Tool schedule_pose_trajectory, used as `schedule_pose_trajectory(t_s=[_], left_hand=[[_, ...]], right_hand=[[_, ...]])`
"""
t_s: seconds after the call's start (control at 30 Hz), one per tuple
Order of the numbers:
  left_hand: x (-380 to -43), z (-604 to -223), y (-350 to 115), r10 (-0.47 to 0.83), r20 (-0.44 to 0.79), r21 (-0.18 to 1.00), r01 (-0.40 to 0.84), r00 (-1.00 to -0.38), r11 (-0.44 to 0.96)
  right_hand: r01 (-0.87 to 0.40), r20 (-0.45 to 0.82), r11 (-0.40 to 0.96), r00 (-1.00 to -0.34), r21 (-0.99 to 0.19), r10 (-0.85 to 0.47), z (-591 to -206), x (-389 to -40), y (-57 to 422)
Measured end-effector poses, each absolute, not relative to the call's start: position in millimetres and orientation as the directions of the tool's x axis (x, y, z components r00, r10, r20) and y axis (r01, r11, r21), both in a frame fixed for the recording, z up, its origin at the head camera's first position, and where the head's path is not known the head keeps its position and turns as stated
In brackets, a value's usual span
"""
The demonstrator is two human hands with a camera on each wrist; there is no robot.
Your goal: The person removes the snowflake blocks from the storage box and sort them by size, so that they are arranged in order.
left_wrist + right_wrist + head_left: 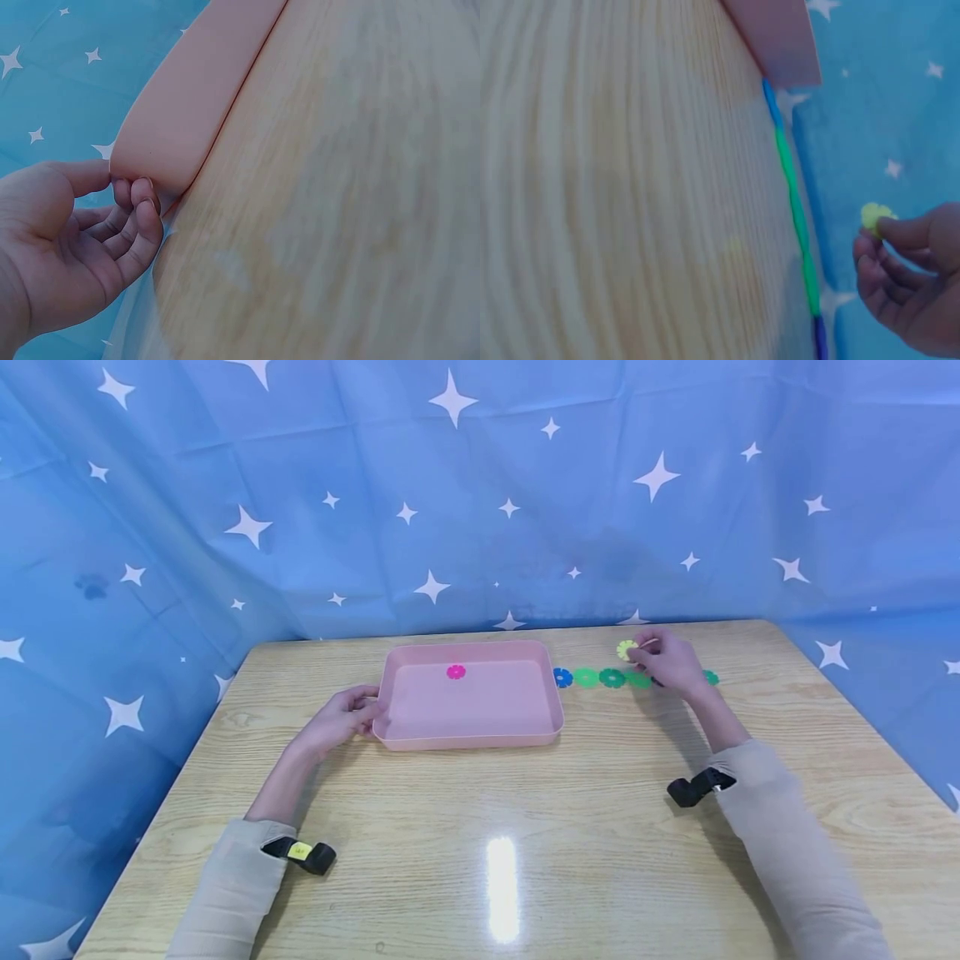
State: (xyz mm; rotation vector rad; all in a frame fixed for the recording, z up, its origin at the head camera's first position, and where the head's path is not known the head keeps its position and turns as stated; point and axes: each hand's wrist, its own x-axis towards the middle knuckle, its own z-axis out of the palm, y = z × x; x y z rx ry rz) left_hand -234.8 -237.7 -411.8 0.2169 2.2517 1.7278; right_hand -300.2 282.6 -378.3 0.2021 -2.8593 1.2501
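Note:
A shallow pink tray lies on the table, with one pink notched disc inside it. My left hand grips the tray's left end, thumb at the rim and fingers curled against the outer wall in the left wrist view. Above the table, a yellow flower-shaped disc is pinched between thumb and fingers of my right hand. Below that hand runs a row of discs: a blue one beside the tray, then several green ones. A dark one is partly hidden by the hand.
The wooden table reaches back to a blue curtain with white stars. At the row's right end lies a teal disc. Each wrist wears a black strap with a small camera.

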Motion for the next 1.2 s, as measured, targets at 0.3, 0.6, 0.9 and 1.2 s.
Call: schedule_pose_trajectory(t_s=[0.3, 0.6, 0.9, 1.2], left_hand=[[-235, -412, -238, 0.3, -0.133, 0.962, -0.051, -0.945, 0.268], [-236, -413, -240, 0.307, -0.13, 0.962, -0.045, -0.943, 0.269], [-236, -413, -238, 0.302, -0.135, 0.963, -0.053, -0.944, 0.265], [-236, -412, -238, 0.303, -0.138, 0.962, -0.054, -0.943, 0.268]], right_hand=[[-0.08, 0.076, 0.701, -0.996, -0.708, -0.037, -385, -301, 329], [0.032, 0.039, 0.715, -0.996, -0.698, 0.083, -391, -299, 370], [0.128, 0.027, 0.721, -0.979, -0.681, 0.2, -394, -293, 398], [0.179, -0.016, 0.73, -0.974, -0.66, 0.224, -401, -291, 418]])
